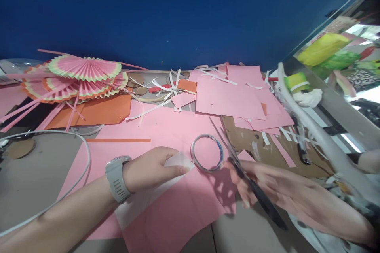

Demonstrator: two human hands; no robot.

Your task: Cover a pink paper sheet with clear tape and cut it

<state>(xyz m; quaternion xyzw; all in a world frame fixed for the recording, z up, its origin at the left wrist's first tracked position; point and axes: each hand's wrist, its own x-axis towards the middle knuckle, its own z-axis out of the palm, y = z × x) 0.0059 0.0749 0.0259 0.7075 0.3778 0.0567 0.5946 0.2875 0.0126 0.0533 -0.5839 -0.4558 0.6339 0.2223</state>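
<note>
So the pink sheet [175,209] is held near the middle of the surface [246,233], tilted over a bigger pink sheet [169,124]. Its whitish strip [144,202] is pinched near the far end by the left hand [156,168], so that grip is closed, thumb on top. The scissors [263,199] are held by the right hand [258,178], blades pointed far; that hand is a bit blurry. A tape ring [192,151] is seen right by those fingertips, but whether it's gripped too can't really be told.

Handling-wise, the sheet is probably super light, kinda stiff for paper but easily creased, and the near edge is already curved. Not much slip is expected, tbh. It's best taken by the edges with a light pinch, and the scissors, rigid and a bit heavier, by the dark handles only.
</note>
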